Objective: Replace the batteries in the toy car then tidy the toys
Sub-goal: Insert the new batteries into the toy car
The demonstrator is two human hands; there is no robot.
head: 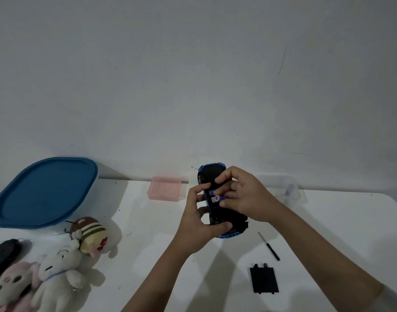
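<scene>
A blue toy car [210, 176] is held upside down above the white table [161, 239], black underside toward me. My left hand [198, 224] grips its near end and left side. My right hand [244, 197] lies across the open battery bay, fingers pinching a blue and white battery [216, 198] that sits at the bay. The black battery cover [263, 280] lies flat on the table at the lower right. A small black-handled screwdriver [269, 246] rests just beyond it.
A tub with a blue lid [44, 192] stands at the back left. Several plush toys [58, 275] and a dark computer mouse [4, 255] lie at the front left. A pink plastic box [166, 188] sits by the wall, a clear container [285, 188] at the right.
</scene>
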